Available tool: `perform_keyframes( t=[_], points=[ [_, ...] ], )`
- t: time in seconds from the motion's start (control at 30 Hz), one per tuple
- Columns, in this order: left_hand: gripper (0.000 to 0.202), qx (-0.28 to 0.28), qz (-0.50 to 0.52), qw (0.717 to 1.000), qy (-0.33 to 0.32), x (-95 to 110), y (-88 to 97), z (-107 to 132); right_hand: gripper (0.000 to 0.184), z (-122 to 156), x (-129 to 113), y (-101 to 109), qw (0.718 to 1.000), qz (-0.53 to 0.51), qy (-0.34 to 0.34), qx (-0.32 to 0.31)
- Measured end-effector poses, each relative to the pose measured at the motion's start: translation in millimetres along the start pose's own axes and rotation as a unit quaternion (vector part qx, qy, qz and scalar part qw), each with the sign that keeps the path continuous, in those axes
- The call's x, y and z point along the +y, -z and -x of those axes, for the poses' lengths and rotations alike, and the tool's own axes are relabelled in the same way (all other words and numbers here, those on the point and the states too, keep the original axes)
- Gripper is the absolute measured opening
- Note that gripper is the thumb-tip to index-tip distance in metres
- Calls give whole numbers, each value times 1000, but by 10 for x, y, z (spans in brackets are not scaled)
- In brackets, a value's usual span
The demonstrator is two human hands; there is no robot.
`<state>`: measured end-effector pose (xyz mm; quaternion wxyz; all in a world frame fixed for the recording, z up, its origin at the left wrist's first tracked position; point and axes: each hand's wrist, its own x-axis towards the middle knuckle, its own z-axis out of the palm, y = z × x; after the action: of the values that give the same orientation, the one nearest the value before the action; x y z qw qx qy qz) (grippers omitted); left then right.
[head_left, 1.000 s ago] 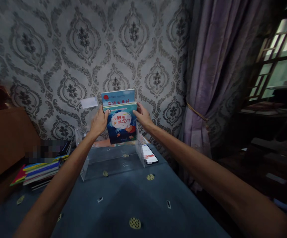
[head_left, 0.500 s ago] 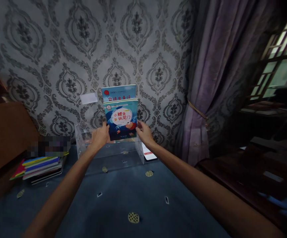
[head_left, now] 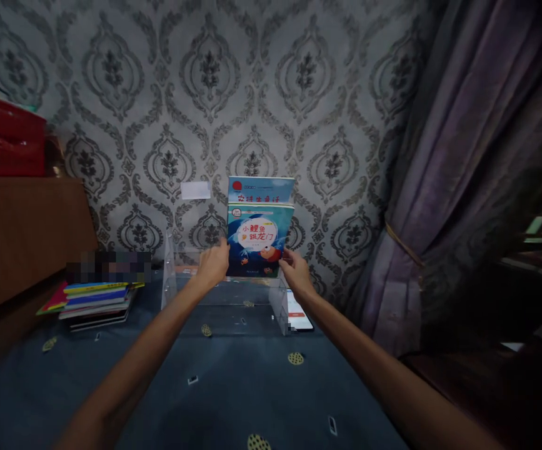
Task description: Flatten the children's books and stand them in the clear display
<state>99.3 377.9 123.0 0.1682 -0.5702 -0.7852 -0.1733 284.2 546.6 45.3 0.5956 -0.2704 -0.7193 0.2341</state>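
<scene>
A blue picture book [head_left: 257,244] with a red fish on its cover stands upright between my two hands. My left hand [head_left: 213,259] grips its lower left edge, and my right hand [head_left: 295,270] pinches the lower right edge. Behind it, a taller light-blue book [head_left: 264,189] shows only its top part. Both books are over a clear plastic rack [head_left: 233,319] on the table; whether their bottoms touch it is hidden by the front book and my hands.
A stack of books [head_left: 97,303] lies on the left of the blue tablecloth [head_left: 233,394]. Beside the rack's right wall rests a phone [head_left: 299,315] with a lit screen. A brown cabinet [head_left: 27,231] bears a red box [head_left: 5,137]. A purple curtain [head_left: 406,262] hangs at right.
The view has turned left, so the rack, books and hands appear further right and more of the red box shows. Both hands keep their hold on the fish-cover book.
</scene>
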Motion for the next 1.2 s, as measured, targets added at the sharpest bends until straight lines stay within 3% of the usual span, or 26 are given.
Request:
perform_keyframes(
  t=[0.4, 0.77, 1.2],
  points=[
    [33, -5, 14, 1000, -13, -30, -3, -52, 49, 56, -2, 14, 999, -29, -36, -8],
    [34, -23, 19, 999, -32, -68, 118, -25, 42, 18, -79, 50, 998, -12, -65, 10],
    [36, -28, 45, 998, -42, -168, 159, 15, 49, 79, -162, 42, 993, -21, -109, 33]
  ],
)
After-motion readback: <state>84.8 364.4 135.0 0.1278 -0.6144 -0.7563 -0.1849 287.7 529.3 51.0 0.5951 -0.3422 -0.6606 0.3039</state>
